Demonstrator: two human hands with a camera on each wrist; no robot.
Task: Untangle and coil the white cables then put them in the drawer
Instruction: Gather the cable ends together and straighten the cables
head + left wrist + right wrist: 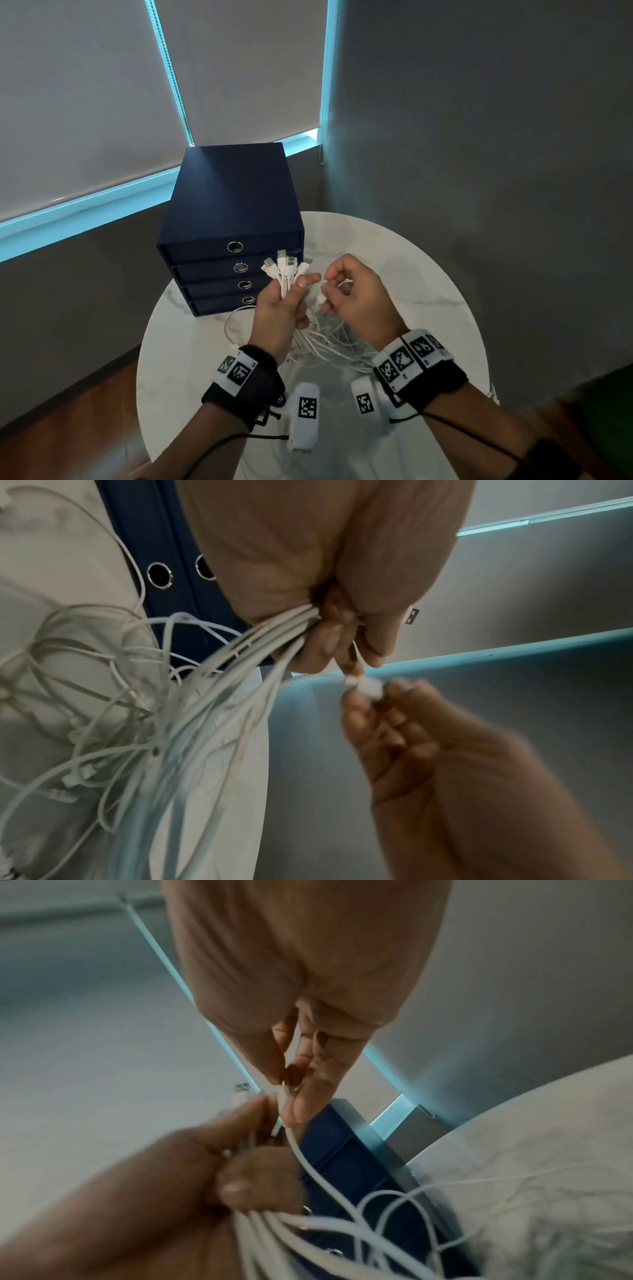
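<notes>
My left hand point(287, 301) grips a bunch of white cables point(329, 339), with several USB plugs point(284, 265) fanning out above the fist. The cables trail down in a tangle onto the round marble table point(428, 274). My right hand point(339, 284) sits just to the right and pinches the plug end of one more white cable point(308, 1164) between thumb and fingertips. In the left wrist view the left hand point(329, 620) clamps the cable bundle point(240, 674) and the right hand point(394, 710) holds a small white plug point(368, 688). A dark blue drawer unit point(229, 219) stands behind, all drawers closed.
The drawer unit has several drawers with round metal finger holes point(235, 246). Loose cable loops point(236, 318) lie on the table in front of it. Grey walls and window blinds point(102, 102) close off the back; wooden floor point(85, 411) shows at lower left.
</notes>
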